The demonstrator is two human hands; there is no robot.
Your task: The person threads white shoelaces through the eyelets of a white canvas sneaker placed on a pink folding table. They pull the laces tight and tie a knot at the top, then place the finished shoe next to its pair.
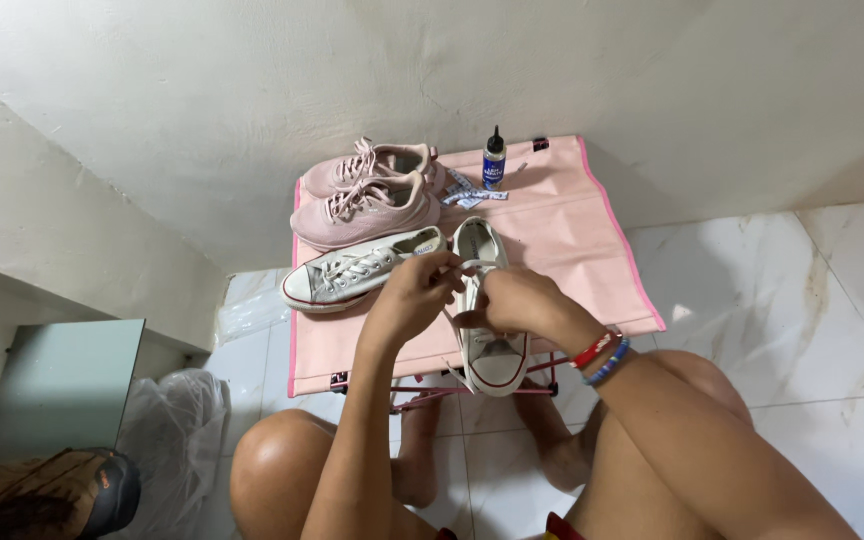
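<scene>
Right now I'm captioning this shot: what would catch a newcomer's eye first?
Both hands, left hand and right hand, meet over a white low-top sneaker, pinching its lace at the pink table's front edge. Its mate lies sideways behind them, with a pink pair and a small dark bottle further back.

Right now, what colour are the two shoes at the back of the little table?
The two back shoes are pale pink, laces too, on the pink table; seen in the head view.

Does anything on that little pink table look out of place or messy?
Mostly tidy. The white sneaker being laced by both hands overhangs the pink table at its front edge, toe past the rim. Its mate lies tipped on its side beside two pink sneakers.
</scene>
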